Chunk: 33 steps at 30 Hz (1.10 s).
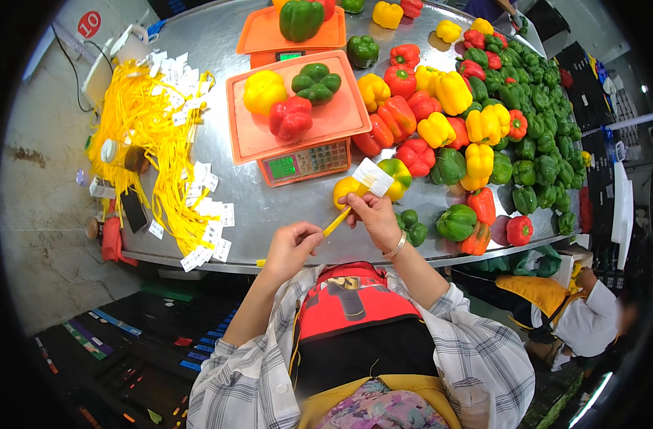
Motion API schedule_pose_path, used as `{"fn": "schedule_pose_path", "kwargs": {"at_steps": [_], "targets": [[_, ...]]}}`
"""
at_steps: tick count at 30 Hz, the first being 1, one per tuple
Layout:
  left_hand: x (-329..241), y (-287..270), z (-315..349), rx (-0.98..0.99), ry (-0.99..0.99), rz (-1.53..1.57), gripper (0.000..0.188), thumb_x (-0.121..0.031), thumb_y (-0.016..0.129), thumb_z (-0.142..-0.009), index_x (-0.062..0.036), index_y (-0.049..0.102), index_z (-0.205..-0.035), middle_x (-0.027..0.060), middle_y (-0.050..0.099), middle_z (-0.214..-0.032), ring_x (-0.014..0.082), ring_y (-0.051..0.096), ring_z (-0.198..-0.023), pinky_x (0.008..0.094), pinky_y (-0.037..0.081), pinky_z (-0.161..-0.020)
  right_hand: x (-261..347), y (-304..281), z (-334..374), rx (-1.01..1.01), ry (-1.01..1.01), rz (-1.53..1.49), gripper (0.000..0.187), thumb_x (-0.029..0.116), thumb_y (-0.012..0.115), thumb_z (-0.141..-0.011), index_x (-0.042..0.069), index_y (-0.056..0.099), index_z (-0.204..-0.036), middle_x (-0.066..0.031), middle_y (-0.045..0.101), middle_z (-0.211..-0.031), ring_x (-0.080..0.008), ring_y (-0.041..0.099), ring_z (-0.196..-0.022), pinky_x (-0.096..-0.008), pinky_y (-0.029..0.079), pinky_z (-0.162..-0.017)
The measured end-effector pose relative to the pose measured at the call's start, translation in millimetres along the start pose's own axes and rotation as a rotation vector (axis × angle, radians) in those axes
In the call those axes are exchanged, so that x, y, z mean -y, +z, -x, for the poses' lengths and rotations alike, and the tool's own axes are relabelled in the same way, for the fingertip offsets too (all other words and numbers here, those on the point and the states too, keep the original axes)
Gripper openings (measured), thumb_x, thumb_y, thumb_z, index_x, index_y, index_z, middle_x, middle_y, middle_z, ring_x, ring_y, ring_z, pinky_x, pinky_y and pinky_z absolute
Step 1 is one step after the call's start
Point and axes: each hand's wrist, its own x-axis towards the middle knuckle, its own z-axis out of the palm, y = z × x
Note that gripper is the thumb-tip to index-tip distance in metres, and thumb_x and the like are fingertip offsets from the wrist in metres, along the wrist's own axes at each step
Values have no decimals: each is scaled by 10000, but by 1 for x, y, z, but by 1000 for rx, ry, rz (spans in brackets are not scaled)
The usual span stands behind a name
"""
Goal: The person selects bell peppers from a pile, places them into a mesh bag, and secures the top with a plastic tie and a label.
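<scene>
Your right hand (373, 214) is pinched narrow on a yellow strap (336, 222), thumb against fingers, and your left hand (298, 243) closes its fingertips on the strap's lower end. The strap slants between your two hands above the near edge of the metal surface (219, 146), and a white tag (371, 176) stands out just beyond your right fingers, partly covering a yellow pepper (346, 190) and a yellow-green pepper (397, 176).

Ahead of you, a scale (318, 163) with a lit green display carries a shallow orange tray (255, 139). In that tray you have three peppers: a yellow one (265, 92) at the left, a dark green one (316, 84) at the right, and a red one (291, 119) nearest you, grouped close together. Behind it, a second orange tray (258, 34) holds a big green pepper (301, 19) with red and yellow ones partly cut off at the upper edge.

On your left, a white-lidded jar (135, 159) lies among a heap of tagged yellow straps (123, 100); its contents look dark amber, but you cannot tell what they are. A dark phone (134, 211) lies near it. To your right, loose red, yellow and green peppers (548, 143) spread across the surface.
</scene>
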Motion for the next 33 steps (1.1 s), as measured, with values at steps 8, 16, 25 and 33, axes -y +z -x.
{"fn": "schedule_pose_path", "kwargs": {"at_steps": [8, 16, 25, 33], "targets": [[-21, -26, 14, -234, 84, 23, 51, -49, 673, -858, -7, 651, -839, -41, 582, -732, 29, 490, -657, 196, 392, -588, 60, -23, -63, 31, -286, 305, 324, 232, 619, -929, 1, 587, -1154, -29, 639, -931, -88, 598, -789, -240, 505, -690], [-42, 0, 3, -470, 575, -164, 290, 0, 630, -860, -58, 452, -638, 31, 608, -787, 64, 517, -662, 201, 397, -596, 86, 10, -209, -114, -960, 1087, 846, 151, 835, -591, 201, 439, -1337, -186, 380, -1357, -388, 443, -1226, -422, 422, -1016], [-79, 42, -49, -342, 240, 295, 262, -136, 602, -929, -45, 462, -1131, 85, 629, -889, 4, 360, -448, 167, 260, -394, 96, -11, -149, -255, -1003, 823, 771, 235, 855, -584, 103, 521, -1267, -185, 455, -1217, -374, 482, -1118, -419, 437, -945], [-100, 92, -76, -25, 205, 418, 516, -173, 585, -931, -25, 364, -1374, 44, 587, -887, 14, 320, -428, 191, 247, -391, 99, -31, -3, -514, -980, 966, 787, 110, 814, -583, 171, 512, -1307, -181, 432, -1276, -373, 474, -1085, -447, 413, -928]]}}
